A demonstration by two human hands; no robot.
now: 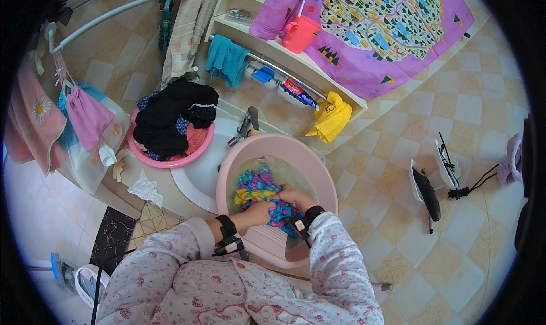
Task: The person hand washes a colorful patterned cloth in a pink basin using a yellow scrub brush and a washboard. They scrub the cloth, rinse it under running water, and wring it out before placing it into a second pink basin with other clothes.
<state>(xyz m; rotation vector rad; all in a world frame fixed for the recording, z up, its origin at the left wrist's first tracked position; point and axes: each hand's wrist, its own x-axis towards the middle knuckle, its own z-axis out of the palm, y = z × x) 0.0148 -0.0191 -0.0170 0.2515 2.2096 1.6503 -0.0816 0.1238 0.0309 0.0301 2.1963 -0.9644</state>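
A large pale pink basin (326,182) with cloudy water stands over the right part of the sink. In it lies a wet, crumpled cloth garment (254,179), patterned in blue, pink, purple and yellow. My left hand (257,216) grips the near left part of the garment. Close beside it, my right hand (294,197) has its fingers curled into the fabric. Both hands are inside the basin, above its ridged washboard slope (263,239). The fingertips are partly hidden by the cloth. Dark straps with small devices circle both my wrists.
Left of the basin are the white sink (196,174), a tap (245,124) and a bright pink basin (206,140) piled with dark clothes (170,117). Crumpled tissue (146,188) lies on the counter. A shelf (273,46) behind holds a coral cup (301,33); a yellow cloth (331,117) hangs there.
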